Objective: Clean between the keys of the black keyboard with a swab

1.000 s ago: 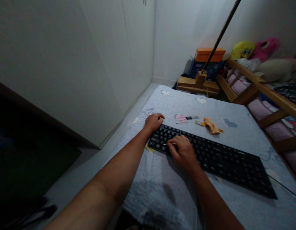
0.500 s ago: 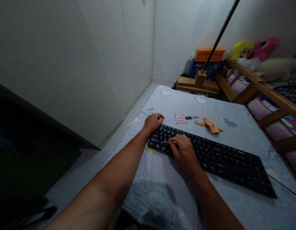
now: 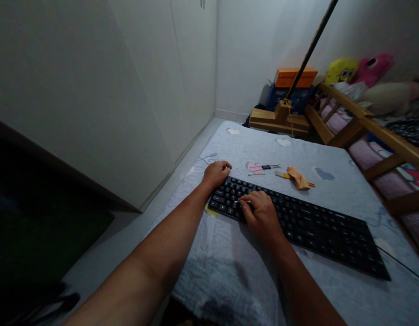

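A dim bedroom with white cupboard doors (image 3: 135, 90) on the left wall holds a pale blue quilted bedsheet with heart prints (image 3: 297, 147), which spreads across the middle as the working surface. On it lies a flat black computer keyboard (image 3: 318, 226), running slantwise from 10 o'clock down to 4 o'clock. The left grip (image 3: 216, 174) sits at the keyboard's far-left corner, its fingers curled over that edge and clenched on it. The right grip (image 3: 261, 216) rests on the keys just at 4 o'clock from the left one, pinched around a thin white stick (image 3: 244, 202). The stick's free end points toward 9 o'clock and lies over the keys of the keyboard's left part; whether the tip touches a key cannot be told. A small yellow scrap (image 3: 209, 211) peeks out under the keyboard's near-left corner. Beyond the keyboard, at 12 o'clock from the right grip, lie a pink heart-shaped patch with a small dark-handled tool (image 3: 260, 167) and, just beside it at 3 o'clock, a crumpled orange cloth (image 3: 298, 177). At the sheet's far end stands a wooden block base (image 3: 280, 119) bearing a slanted dark pole (image 3: 311, 45), with an orange box (image 3: 295, 77) behind. A wooden bed rail (image 3: 362, 120) runs along the right, with a yellow plush toy (image 3: 341, 70) and a pink plush toy (image 3: 377, 62) behind it.
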Motion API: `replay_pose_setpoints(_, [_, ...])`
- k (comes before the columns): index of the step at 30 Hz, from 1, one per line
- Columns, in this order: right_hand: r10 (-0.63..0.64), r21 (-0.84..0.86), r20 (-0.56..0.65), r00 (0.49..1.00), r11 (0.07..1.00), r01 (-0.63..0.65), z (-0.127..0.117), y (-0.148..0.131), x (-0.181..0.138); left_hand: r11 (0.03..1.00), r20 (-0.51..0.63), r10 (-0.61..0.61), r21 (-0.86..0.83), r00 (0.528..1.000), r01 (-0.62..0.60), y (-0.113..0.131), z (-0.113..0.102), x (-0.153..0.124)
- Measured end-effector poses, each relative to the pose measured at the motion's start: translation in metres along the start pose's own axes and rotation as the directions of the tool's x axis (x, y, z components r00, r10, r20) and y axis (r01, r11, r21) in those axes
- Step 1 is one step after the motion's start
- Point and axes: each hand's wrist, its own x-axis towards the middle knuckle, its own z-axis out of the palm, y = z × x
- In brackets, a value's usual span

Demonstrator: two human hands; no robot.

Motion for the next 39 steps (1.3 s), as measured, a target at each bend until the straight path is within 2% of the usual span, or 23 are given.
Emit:
replay_pose_setpoints(14, [-0.011, 0.042, 0.017, 1.000, 0.999, 0.011, -0.002, 0.005, -0.005, 1.000, 0.001, 0.002, 0.018, 1.000, -0.002, 0.000, 0.000, 0.000])
replay_pose_setpoints(20, [-0.029, 0.010, 0.015, 0.999, 1.000, 0.029, -0.002, 0.002, -0.009, 1.000, 0.003, 0.008, 0.007, 1.000, -0.008, -0.001, 0.000, 0.001])
replay_pose_setpoints(31, [-0.030, -0.015, -0.048, 0.998, 0.999, 0.029, -0.003, 0.002, -0.013, 1.000, 0.001, 0.003, 0.003, 1.000, -0.003, 0.001, -0.001, 0.000])
replay_pose_setpoints(39, [-0.028, -0.031, -0.049, 0.998, 0.999, 0.027, -0.004, 0.005, -0.014, 1.000, 0.000, -0.001, -0.004, 1.000, 0.001, -0.001, 0.001, 0.000])
